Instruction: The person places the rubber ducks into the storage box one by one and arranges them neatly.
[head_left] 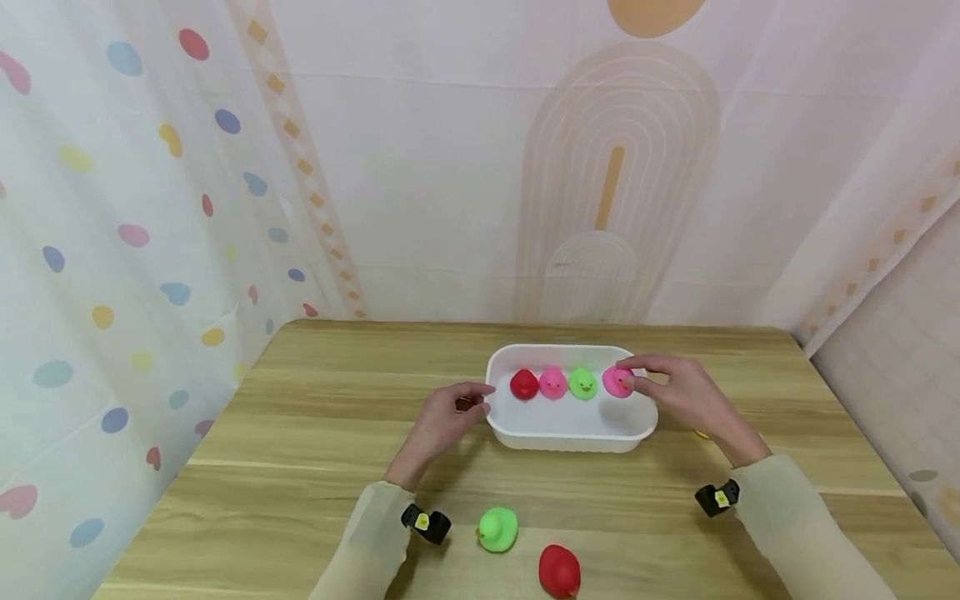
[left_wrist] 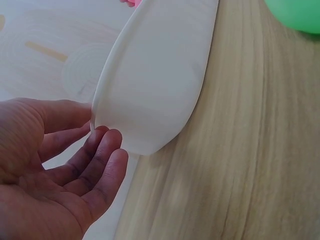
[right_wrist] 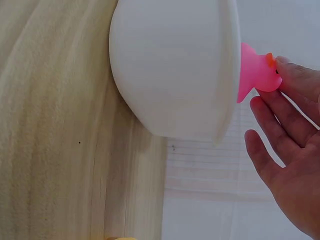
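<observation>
A white plastic tub (head_left: 570, 425) stands on the wooden table. In it sit a red rubber duck (head_left: 524, 384), a pink duck (head_left: 553, 383) and a green duck (head_left: 582, 384), side by side. My left hand (head_left: 447, 419) pinches the tub's left rim, and the left wrist view shows that hand (left_wrist: 75, 165) with fingertips on the white wall (left_wrist: 155, 70). With thumb and fingertips my right hand (head_left: 686, 392) holds another pink duck (right_wrist: 262, 72) by its head, at the tub's right end. Its lower part is hidden by the rim in the right wrist view.
Nearer on the table (head_left: 315, 467) lie a green duck (head_left: 498, 530) and a red duck (head_left: 560, 572). Something small and yellow (head_left: 701, 434) shows partly behind the right forearm. A patterned curtain (head_left: 420, 183) hangs behind the table.
</observation>
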